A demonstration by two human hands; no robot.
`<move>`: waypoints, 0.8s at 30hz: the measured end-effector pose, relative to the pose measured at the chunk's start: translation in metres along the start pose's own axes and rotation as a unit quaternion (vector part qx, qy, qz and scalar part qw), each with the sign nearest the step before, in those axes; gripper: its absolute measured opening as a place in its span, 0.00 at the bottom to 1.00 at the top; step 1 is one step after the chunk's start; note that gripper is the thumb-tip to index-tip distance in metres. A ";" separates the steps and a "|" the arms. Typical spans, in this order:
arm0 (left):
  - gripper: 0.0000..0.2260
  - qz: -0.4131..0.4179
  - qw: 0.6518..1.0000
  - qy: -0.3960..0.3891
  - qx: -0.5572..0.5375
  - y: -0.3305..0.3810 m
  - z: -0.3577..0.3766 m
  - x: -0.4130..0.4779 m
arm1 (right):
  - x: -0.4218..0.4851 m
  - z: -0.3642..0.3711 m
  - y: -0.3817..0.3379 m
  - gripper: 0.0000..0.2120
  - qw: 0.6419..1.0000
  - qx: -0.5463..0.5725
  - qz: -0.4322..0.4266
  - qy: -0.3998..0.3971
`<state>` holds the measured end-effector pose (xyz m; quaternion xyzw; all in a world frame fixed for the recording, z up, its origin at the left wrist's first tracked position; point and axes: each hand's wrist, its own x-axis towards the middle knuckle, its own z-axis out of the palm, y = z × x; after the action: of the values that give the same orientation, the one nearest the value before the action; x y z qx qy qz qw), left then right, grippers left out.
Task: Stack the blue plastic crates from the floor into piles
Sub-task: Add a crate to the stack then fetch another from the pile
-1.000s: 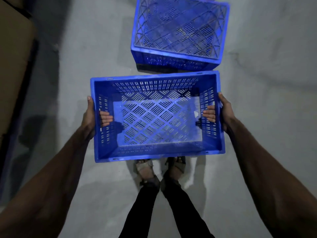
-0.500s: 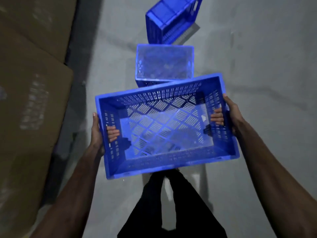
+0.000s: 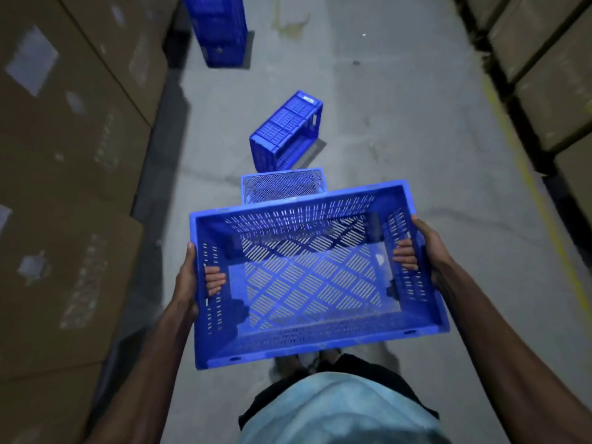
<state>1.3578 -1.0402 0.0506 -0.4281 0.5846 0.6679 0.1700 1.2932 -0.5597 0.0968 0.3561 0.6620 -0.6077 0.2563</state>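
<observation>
Held crate (image 3: 314, 274) blue, slotted diamond lattice base; floor (image 3: 400, 123) grey; cartons (image 3: 64, 123) brown.

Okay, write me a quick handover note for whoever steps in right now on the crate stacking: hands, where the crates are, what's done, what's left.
Left hand and right hand: each grips an end handle of the carried crate, open side up, off the floor.
Upside-down crate sits on the floor just ahead; another crate lies on its side beyond it.
Done: a crate stack stands far down the aisle, beside the cardboard boxes.
Left: stack the carried crate, then the two floor crates.
</observation>
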 end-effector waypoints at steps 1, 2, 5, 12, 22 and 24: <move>0.46 0.014 1.000 -0.004 0.004 0.008 0.003 0.000 | -0.003 -0.002 -0.002 0.35 1.000 0.005 -0.007 0.004; 0.47 0.026 1.000 -0.007 0.008 0.015 0.006 -0.001 | -0.005 -0.004 -0.003 0.37 1.000 0.008 -0.012 0.008; 0.50 0.053 0.998 -0.016 0.017 0.036 0.020 -0.002 | -0.010 -0.016 -0.006 0.37 0.999 0.030 -0.023 0.019; 0.45 0.095 0.995 -0.010 0.016 0.068 0.075 -0.007 | -0.007 -0.058 -0.016 0.31 0.996 0.083 -0.023 0.040; 0.37 0.131 0.990 0.020 0.046 0.097 0.215 -0.017 | 0.039 -0.168 -0.057 0.32 0.992 0.118 -0.024 0.036; 0.36 0.128 0.990 0.020 0.047 0.103 0.253 -0.019 | 0.050 -0.200 -0.069 0.32 0.992 0.121 -0.024 0.032</move>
<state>1.1995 -0.8274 0.1174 -0.3543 0.6689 0.6471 0.0909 1.2274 -0.3550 0.1268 0.3878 0.6000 -0.6773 0.1756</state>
